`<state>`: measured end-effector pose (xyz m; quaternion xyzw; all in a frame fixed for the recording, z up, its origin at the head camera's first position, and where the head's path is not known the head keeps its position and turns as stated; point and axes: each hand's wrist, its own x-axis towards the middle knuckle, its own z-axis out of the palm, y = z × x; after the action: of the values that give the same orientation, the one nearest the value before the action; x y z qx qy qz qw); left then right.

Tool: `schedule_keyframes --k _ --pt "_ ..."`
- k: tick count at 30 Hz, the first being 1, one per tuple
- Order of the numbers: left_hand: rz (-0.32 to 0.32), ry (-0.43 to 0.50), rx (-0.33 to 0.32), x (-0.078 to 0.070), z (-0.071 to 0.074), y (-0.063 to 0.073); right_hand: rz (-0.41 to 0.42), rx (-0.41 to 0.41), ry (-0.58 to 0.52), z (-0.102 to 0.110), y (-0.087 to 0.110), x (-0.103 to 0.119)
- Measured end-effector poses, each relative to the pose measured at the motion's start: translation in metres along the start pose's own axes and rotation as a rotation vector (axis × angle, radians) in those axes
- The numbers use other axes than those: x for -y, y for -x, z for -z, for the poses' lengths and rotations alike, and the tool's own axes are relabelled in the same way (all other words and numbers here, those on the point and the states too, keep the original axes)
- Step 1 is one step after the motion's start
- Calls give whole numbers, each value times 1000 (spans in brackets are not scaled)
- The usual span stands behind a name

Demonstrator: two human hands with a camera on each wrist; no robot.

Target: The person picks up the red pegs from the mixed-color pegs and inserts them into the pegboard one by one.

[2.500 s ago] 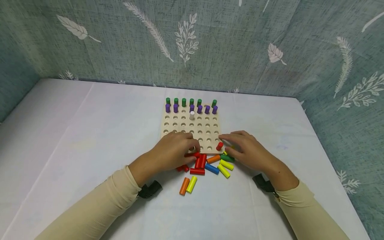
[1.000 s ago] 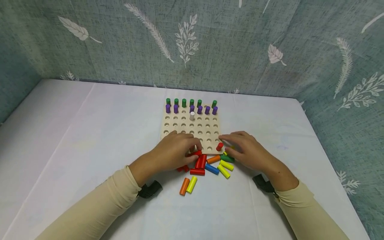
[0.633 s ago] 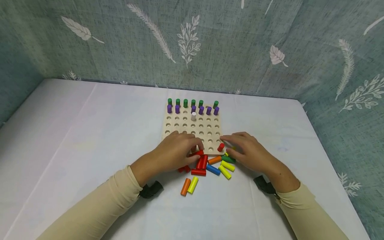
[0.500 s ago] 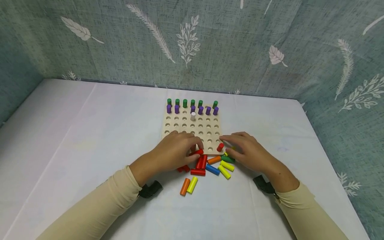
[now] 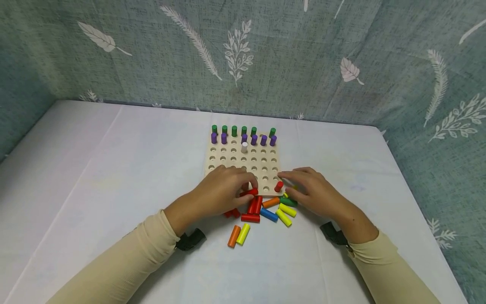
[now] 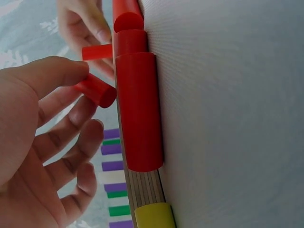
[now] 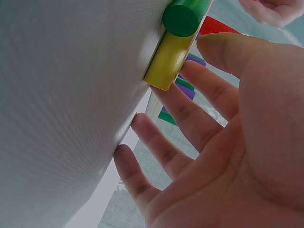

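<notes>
Red peg (image 5: 249, 192) is in the grasp of the left hand (image 5: 214, 192), pinched between thumb and finger, at the near edge of the wooden pegboard (image 5: 268, 164). The left wrist view shows it tilted; contact with the board cannot be confirmed.

The right hand (image 5: 317, 192) is released, its fingers loosely extended beside the board's right edge. Contact with the yellow peg (image 6: 155, 216) lying along that edge cannot be determined.

The board bears 6 green pegs (image 5: 234, 131) in the far row, 6 purple pegs (image 5: 254, 140) in the next, 1 white peg (image 5: 244, 147) in the 3rd and 1 corner red peg (image 5: 279, 186) at near right.

Loose pegs lie on the near side: several red, partly under the left hand; 1 blue peg (image 5: 269, 215); 1 green; orange and yellow pieces. Set apart, nearer the person, lie 1 orange peg (image 5: 234, 236) and 1 yellow, side by side.

White cloth (image 5: 114, 177) covers the table; leaf-patterned fabric (image 5: 288, 50) rises behind.
</notes>
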<state>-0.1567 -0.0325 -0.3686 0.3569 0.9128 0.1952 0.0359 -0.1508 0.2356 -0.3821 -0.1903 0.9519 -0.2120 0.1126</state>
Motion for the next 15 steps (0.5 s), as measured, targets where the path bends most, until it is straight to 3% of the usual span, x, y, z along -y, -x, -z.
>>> schedule_keyframes --k 15 --pt "-18 50 -65 1 1 0 6 -11 14 0 1 1"
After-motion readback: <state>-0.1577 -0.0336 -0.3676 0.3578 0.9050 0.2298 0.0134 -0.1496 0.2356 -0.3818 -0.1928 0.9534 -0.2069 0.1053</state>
